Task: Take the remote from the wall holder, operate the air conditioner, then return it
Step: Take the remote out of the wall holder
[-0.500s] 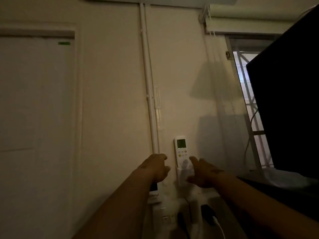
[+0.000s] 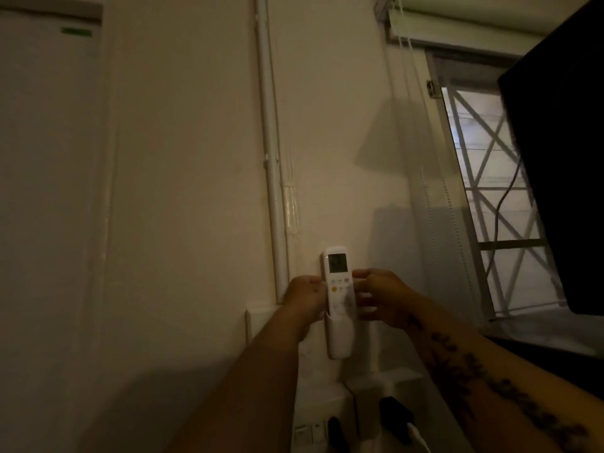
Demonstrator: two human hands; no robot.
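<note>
A white air-conditioner remote with a small lit display stands upright against the wall. Its lower half sits in a translucent white wall holder. My left hand presses curled fingers against the remote's left edge, just above the holder's rim. My right hand closes its fingertips on the remote's right edge at the button rows. The remote is pinched between both hands. The air conditioner itself is out of view.
A white pipe runs down the wall just left of the remote. Below the holder are wall sockets with a black plug. A barred window and a large dark screen fill the right. A pale door stands left.
Both hands have risen from beside the holder and closed in on the remote's sides. The camera has moved closer to the wall.
</note>
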